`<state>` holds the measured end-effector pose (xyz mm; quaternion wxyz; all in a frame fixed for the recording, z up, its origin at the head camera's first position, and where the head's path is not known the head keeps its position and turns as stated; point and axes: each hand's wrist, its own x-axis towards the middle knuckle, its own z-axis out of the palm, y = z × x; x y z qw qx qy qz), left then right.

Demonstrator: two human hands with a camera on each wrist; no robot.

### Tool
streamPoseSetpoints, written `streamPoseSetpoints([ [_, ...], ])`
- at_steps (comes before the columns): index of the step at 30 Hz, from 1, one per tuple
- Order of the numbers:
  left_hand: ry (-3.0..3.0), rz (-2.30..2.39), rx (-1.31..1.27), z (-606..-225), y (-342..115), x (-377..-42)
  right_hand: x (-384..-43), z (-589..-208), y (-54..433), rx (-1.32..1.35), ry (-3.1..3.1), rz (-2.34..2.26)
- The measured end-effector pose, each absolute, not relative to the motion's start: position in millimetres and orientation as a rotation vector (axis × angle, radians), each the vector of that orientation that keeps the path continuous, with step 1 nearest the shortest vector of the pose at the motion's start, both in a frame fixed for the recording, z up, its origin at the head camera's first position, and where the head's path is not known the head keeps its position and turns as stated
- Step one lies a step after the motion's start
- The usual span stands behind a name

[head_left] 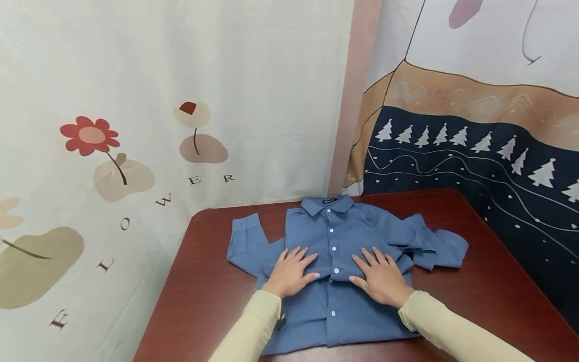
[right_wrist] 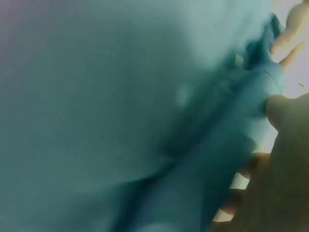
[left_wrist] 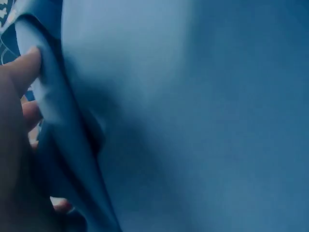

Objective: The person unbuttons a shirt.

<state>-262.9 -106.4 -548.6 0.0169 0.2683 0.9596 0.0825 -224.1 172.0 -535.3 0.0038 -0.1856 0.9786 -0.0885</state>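
hands [head_left: 291, 272] [head_left: 382, 277] on shirt [head_left: 307, 306], collar [head_left: 313, 206] at far table edge [head_left: 253, 206], room alongside

plain blue shirt [head_left: 346, 259], reddish-brown table [head_left: 199, 291]

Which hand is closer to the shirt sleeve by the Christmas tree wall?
Right: the right hand rests on the shirt near that sleeve; the left hand is farther off, across the row of buttons.
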Motion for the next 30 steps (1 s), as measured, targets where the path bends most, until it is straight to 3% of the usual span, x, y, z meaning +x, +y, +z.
streamPoseSetpoints([
  [4,2.930,0.300,0.746,-553,-116,-266,-224,-552,182,-0.572,3.012,-0.298],
  [16,3.005,0.222,0.636,-559,-130,-289,-266,-571,178,-0.569,3.028,-0.412],
  [26,3.148,0.302,1.096,-539,-132,-242,-208,-536,199,-0.847,3.268,-0.427],
  [30,2.992,0.349,1.096,-536,-139,-224,-188,-536,205,-0.854,3.098,-0.363],
])
